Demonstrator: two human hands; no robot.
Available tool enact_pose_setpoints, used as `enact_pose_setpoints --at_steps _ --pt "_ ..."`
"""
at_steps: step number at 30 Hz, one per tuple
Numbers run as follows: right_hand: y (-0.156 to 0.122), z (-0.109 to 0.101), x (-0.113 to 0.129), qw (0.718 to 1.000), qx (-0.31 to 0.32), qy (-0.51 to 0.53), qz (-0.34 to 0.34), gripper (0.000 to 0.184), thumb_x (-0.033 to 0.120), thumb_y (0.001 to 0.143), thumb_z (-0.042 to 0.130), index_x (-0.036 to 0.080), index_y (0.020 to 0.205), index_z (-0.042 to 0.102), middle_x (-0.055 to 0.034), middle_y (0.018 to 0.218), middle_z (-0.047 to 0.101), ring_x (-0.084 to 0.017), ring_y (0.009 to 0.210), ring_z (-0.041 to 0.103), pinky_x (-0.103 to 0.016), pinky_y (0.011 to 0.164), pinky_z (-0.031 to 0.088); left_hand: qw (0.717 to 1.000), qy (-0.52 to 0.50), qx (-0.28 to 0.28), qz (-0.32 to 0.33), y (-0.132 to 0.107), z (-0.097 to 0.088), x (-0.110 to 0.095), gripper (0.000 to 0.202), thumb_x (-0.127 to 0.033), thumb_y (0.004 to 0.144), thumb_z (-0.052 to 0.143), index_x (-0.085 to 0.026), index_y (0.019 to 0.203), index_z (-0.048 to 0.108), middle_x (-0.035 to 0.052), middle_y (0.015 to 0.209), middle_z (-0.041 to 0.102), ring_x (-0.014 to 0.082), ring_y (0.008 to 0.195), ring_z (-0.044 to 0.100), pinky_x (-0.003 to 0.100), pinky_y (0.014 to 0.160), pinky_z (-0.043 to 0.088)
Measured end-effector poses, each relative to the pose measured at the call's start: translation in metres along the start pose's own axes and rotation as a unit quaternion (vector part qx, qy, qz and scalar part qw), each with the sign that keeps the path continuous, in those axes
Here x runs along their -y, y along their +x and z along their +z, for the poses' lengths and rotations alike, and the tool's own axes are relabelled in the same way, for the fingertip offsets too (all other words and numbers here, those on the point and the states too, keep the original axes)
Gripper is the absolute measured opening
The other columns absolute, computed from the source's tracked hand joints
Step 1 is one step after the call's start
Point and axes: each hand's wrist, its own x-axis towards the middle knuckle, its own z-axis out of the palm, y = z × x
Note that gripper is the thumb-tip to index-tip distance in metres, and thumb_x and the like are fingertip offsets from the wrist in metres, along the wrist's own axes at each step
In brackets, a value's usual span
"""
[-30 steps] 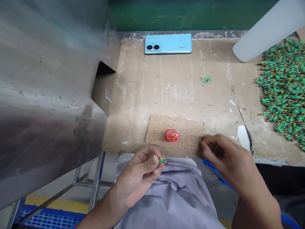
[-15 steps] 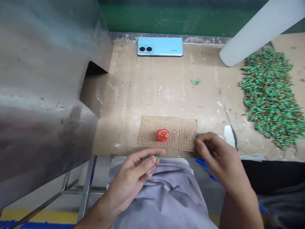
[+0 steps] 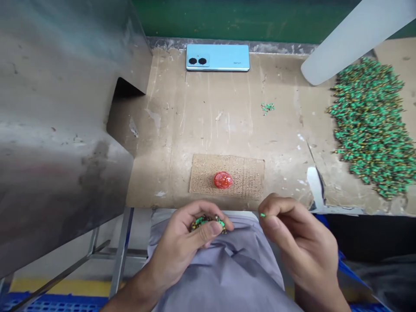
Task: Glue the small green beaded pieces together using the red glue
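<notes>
My left hand (image 3: 191, 242) is curled around a small handful of green pieces (image 3: 200, 221) with dark and yellowish ends, its thumb lying over them. Between the thumb and forefinger of my right hand (image 3: 295, 238) is pinched one tiny green piece (image 3: 262, 215); most of it is hidden by the fingers. Both hands hover over my lap at the table's front edge. Just beyond them lies a speckled cardboard piece (image 3: 201, 173), dotted with tiny holes or marks. On it sits a round, shiny red object (image 3: 222, 180), apart from both hands.
A large heap of green pieces (image 3: 373, 125) covers the table's right side, and a little cluster (image 3: 267, 107) lies mid-table. A light blue phone (image 3: 224, 58) rests at the back. A white tube (image 3: 344, 47) slants in from upper right. Metal housing (image 3: 65, 130) borders the left.
My right hand has drawn back from the cardboard's right edge toward my lap, still pinching the tiny piece. The left hand has turned and loosened slightly, showing more of its handful.
</notes>
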Motion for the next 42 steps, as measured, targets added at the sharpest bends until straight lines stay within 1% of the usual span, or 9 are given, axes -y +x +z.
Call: enact_pose_setpoints --at_steps 2,4,8,10,12,17,23,30,42 --pt "-0.005 0.011 0.004 0.998 0.047 0.030 -0.004 0.010 0.022 0.106 0.060 0.025 0.097 0.063 0.0023 0.079 0.061 -0.011 0.065 0.057 -0.019 0.056 0.050 0.998 0.031 -0.003 0.046 -0.002 -0.003 0.003 0.017 -0.038 0.088 0.090 -0.022 0.091 0.082 0.0007 0.089 0.076 0.0114 0.078 0.058 0.020 0.072 0.046" --pt "-0.006 0.020 0.006 0.996 0.081 0.047 -0.003 0.009 0.022 0.107 0.059 0.026 0.100 0.061 0.0025 0.081 0.061 -0.011 0.068 0.057 -0.019 0.060 0.051 0.995 0.058 -0.001 0.080 -0.004 -0.007 0.008 0.014 -0.037 0.090 0.088 -0.025 0.093 0.083 -0.0006 0.089 0.073 0.0131 0.086 0.060 0.021 0.080 0.046" --pt "-0.003 0.029 0.009 0.991 0.118 0.060 -0.004 0.009 0.022 0.107 0.059 0.027 0.100 0.059 0.0040 0.081 0.062 -0.011 0.071 0.059 -0.019 0.065 0.051 0.989 0.097 0.002 0.111 -0.009 -0.013 0.013 0.012 -0.033 0.094 0.084 -0.030 0.105 0.081 -0.0037 0.080 0.063 0.0108 0.072 0.052 0.021 0.069 0.043" --pt "-0.001 0.030 0.010 0.990 0.127 0.065 -0.001 0.009 0.023 0.107 0.060 0.027 0.100 0.059 0.0050 0.080 0.062 -0.010 0.070 0.059 -0.019 0.064 0.050 0.985 0.109 0.009 0.133 -0.010 -0.013 0.013 0.013 -0.030 0.094 0.083 -0.031 0.106 0.079 -0.0053 0.074 0.058 0.0098 0.065 0.047 0.021 0.063 0.041" --pt "0.001 0.031 0.011 0.988 0.135 0.069 0.006 0.008 0.024 0.107 0.061 0.028 0.100 0.059 0.0059 0.079 0.062 -0.009 0.069 0.059 -0.018 0.063 0.049 0.979 0.124 0.016 0.160 -0.010 -0.012 0.012 0.012 -0.028 0.094 0.083 -0.031 0.105 0.079 -0.0060 0.071 0.056 0.0092 0.061 0.044 0.020 0.060 0.040" --pt "0.003 0.029 0.013 0.985 0.154 0.070 0.012 0.010 0.024 0.106 0.062 0.026 0.096 0.060 0.0063 0.079 0.062 -0.009 0.069 0.057 -0.018 0.064 0.048 0.959 0.184 0.005 0.216 -0.008 -0.007 0.005 0.011 -0.024 0.094 0.083 -0.030 0.102 0.079 -0.0038 0.080 0.067 0.0085 0.061 0.050 0.020 0.060 0.044" --pt "0.004 0.027 0.016 0.982 0.171 0.071 0.037 0.013 0.024 0.106 0.063 0.026 0.093 0.061 0.0068 0.078 0.063 -0.008 0.068 0.057 -0.017 0.063 0.048 0.946 0.195 0.020 0.258 -0.007 -0.006 0.003 0.011 -0.021 0.094 0.083 -0.027 0.103 0.080 -0.0012 0.081 0.071 0.0112 0.067 0.061 0.021 0.063 0.049" --pt "0.004 0.024 0.018 0.977 0.188 0.082 0.061 0.013 0.023 0.105 0.065 0.025 0.092 0.063 0.0075 0.075 0.063 -0.008 0.067 0.058 -0.017 0.062 0.048 0.942 0.200 0.022 0.270 -0.006 -0.008 0.005 0.012 -0.019 0.092 0.085 -0.025 0.101 0.080 0.0009 0.085 0.077 0.0138 0.074 0.070 0.022 0.068 0.057" --pt "0.008 0.022 0.026 0.972 0.195 0.081 0.098 0.012 0.018 0.098 0.064 0.023 0.088 0.064 0.0055 0.074 0.067 -0.009 0.065 0.061 -0.018 0.061 0.051 0.950 0.192 0.028 0.245 -0.006 -0.009 0.005 0.008 -0.025 0.090 0.088 -0.024 0.095 0.082 0.0006 0.082 0.078 0.0125 0.068 0.068 0.021 0.063 0.055"
